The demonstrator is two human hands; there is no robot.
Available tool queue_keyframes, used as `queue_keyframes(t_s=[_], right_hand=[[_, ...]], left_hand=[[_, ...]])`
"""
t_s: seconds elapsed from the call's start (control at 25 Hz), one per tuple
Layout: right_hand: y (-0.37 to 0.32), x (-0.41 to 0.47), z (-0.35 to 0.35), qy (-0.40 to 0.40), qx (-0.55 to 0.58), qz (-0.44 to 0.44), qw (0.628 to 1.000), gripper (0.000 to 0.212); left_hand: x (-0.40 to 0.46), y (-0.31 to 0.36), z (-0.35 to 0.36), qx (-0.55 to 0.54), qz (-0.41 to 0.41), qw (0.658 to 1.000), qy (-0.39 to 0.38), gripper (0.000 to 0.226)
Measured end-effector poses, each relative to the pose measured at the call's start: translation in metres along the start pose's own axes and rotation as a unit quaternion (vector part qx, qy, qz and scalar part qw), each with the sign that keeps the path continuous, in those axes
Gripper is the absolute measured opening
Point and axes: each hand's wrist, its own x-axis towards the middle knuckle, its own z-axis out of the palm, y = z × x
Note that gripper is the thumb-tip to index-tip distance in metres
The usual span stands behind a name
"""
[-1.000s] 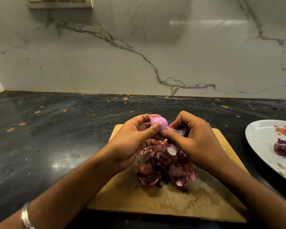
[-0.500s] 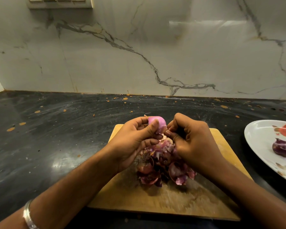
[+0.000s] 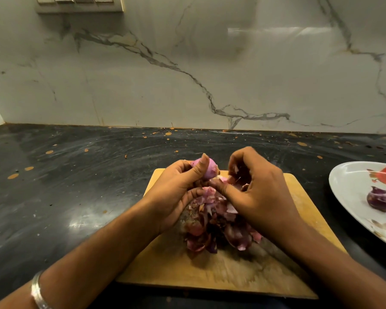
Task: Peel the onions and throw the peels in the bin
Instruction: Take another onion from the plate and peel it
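The left hand [image 3: 176, 190] is closed around a small, pale pink peeled onion [image 3: 206, 169], thumb pressed across its near face and fingers curled behind it, holding it above the far edge of the rectangular wooden cutting board [image 3: 221, 270]; the onion's long axis runs roughly left to right, its narrower end toward the right hand [image 3: 256, 192]. The right hand is curled, thumb and fingertips pinching pale scraps of peel just beside the onion. A heap of purple onion peels [image 3: 216, 230] lies on the board under both hands, and a dark purple onion [image 3: 381, 200] sits on the white plate [image 3: 348, 188] on the black table [image 3: 65, 186].
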Motion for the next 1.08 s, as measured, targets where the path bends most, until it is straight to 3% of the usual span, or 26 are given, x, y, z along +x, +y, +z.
queue_keyframes(t_s=[0.24, 0.44, 0.64, 0.88, 1.08], right_hand=[[0.001, -0.001, 0.0, -0.008, 0.081, 0.037, 0.996, 0.005], [0.001, 0.001, -0.001, -0.013, 0.11, 0.056, 0.992, 0.006], [-0.001, -0.001, -0.003, 0.027, 0.066, 0.054, 0.996, 0.009], [0.002, 0.006, -0.009, 0.034, 0.129, 0.134, 0.982, 0.009], [-0.004, 0.001, -0.011, -0.016, 0.017, 0.064, 0.998, 0.008]], left_hand=[[-0.003, -0.002, 0.002, 0.012, 0.006, 1.0, -0.006, 0.056], [-0.004, -0.002, 0.001, 0.004, 0.017, 1.0, -0.013, 0.054], [-0.007, -0.007, 0.004, 0.019, 0.05, 0.998, -0.026, 0.044], [-0.004, -0.003, 0.004, -0.017, 0.026, 0.998, -0.049, 0.046], [0.002, 0.003, -0.001, -0.018, 0.014, 0.999, -0.036, 0.044]])
